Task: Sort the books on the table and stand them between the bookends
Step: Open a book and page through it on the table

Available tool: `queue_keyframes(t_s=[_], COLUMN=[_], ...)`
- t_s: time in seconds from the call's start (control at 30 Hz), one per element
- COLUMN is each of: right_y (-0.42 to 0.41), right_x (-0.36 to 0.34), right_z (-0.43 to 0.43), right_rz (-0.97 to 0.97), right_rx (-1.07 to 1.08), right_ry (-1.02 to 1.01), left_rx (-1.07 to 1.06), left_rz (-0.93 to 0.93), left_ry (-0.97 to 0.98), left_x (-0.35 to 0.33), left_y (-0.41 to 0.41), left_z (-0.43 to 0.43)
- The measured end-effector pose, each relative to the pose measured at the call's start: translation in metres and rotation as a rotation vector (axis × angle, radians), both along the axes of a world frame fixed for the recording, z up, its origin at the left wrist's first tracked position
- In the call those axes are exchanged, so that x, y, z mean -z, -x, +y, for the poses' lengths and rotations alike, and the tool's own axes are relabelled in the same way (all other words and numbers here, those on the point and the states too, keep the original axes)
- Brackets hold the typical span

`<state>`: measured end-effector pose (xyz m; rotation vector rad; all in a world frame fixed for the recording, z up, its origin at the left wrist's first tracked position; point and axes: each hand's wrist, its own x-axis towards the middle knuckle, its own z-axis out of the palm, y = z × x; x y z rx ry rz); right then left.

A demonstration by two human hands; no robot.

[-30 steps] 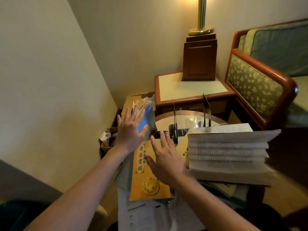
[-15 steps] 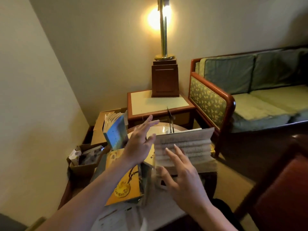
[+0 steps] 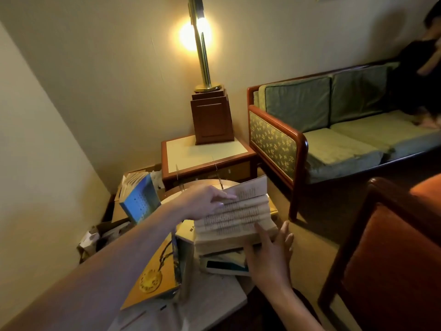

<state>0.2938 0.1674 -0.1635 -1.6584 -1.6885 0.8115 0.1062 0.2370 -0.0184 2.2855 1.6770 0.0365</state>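
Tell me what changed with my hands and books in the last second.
Left hand left the blue book and moved right onto the cream book stack. Right hand came off the yellow book to the stack's near side. Both books stayed put.

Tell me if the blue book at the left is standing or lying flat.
Standing, though tilted: the blue book rests on its bottom edge, cover facing the camera, pages fanned at the top.

A lit brass lamp (image 3: 202, 44) stands beside a green sofa (image 3: 334, 130).

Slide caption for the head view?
Left hand rests atop, right hand braces the side of a stack of pale books.
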Motion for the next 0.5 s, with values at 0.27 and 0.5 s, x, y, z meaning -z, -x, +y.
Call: queue_keyframes(t_s=[0.27,0.5], right_y=[-0.006,-0.009], right_x=[0.002,-0.005], right_z=[0.012,0.019], right_rz=[0.19,0.339], right_rx=[0.082,0.202], right_ry=[0.057,0.199], left_rx=[-0.059,-0.358], left_rz=[-0.054,-0.688], left_ry=[0.01,0.19], left_x=[-0.013,0.003], left_y=[-0.011,-0.001], left_z=[0.015,0.005])
